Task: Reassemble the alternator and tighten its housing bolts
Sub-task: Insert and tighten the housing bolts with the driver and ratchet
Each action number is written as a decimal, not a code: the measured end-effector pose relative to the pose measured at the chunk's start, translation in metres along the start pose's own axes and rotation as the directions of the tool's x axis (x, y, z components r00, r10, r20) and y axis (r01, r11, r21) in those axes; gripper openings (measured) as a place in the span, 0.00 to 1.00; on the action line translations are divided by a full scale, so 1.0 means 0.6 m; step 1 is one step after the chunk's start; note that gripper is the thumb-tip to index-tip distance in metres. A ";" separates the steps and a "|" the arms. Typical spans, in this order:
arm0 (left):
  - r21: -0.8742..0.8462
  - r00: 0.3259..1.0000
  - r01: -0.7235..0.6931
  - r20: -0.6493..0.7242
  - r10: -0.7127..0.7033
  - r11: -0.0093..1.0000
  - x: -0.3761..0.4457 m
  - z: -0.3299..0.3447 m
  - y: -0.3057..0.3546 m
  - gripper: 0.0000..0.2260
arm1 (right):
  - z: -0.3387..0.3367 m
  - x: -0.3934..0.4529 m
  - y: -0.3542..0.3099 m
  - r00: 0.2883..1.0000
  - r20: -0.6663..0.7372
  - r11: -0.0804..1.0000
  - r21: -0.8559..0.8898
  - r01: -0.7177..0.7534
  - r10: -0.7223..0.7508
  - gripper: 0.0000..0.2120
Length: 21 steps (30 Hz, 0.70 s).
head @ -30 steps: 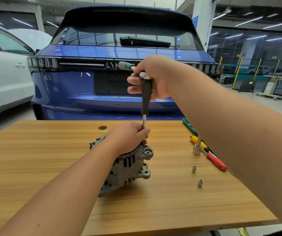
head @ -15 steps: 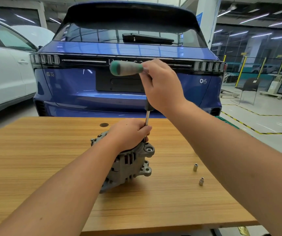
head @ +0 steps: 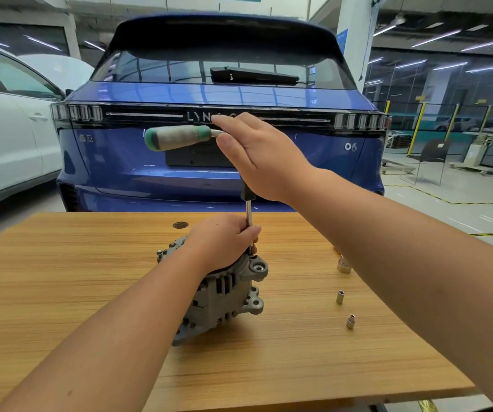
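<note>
The alternator [head: 224,292] stands at frame centre on the wooden table [head: 61,292]; the left hand [head: 224,242] grips its top and curls around the driver shaft [head: 248,215], while the right hand [head: 257,162], fingers nearly straight, turns the ratchet handle [head: 179,137] at upper centre. Keep the shaft vertical and brace the housing against each stroke. The bolt, the socket and the right palm's contact are hidden.
</note>
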State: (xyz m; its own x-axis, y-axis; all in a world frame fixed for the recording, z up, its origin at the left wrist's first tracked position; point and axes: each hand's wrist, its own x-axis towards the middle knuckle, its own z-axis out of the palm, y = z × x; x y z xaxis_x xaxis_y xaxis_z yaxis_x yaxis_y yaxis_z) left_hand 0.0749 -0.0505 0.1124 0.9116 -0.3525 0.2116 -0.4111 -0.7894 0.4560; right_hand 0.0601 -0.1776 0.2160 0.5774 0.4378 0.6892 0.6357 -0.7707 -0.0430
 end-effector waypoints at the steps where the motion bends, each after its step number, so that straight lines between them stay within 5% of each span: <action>1: 0.000 1.000 -0.002 0.000 0.002 1.000 0.000 0.000 -0.001 0.15 | -0.002 0.003 0.000 1.000 0.000 1.000 -0.019 -0.003 0.003 0.21; 8: 0.006 0.999 -0.033 0.002 0.033 0.999 0.000 0.000 -0.004 0.14 | -0.036 0.053 -0.011 0.962 0.157 0.946 -0.271 -0.176 0.224 0.21; 13: 0.003 0.999 -0.036 -0.001 0.036 0.999 0.000 0.001 -0.005 0.14 | -0.055 0.075 -0.024 0.823 0.310 0.876 -0.076 -0.477 0.476 0.12; 17: 0.006 0.999 -0.032 0.004 0.032 0.999 0.000 0.000 -0.003 0.14 | -0.065 0.060 -0.025 0.652 0.420 0.505 0.415 -0.757 0.631 0.11; 21: 0.003 1.000 -0.026 -0.002 0.026 1.000 0.001 0.000 -0.002 0.13 | -0.049 0.037 -0.019 0.621 0.519 0.075 0.729 -0.680 0.588 0.06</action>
State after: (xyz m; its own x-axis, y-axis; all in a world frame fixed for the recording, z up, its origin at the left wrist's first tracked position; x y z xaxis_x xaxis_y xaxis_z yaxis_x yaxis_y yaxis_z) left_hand 0.0759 -0.0496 0.1116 0.9004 -0.3720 0.2255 -0.4349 -0.7815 0.4474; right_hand 0.0505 -0.1725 0.2533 0.9979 0.0588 0.0272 0.0283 -0.0183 -0.9994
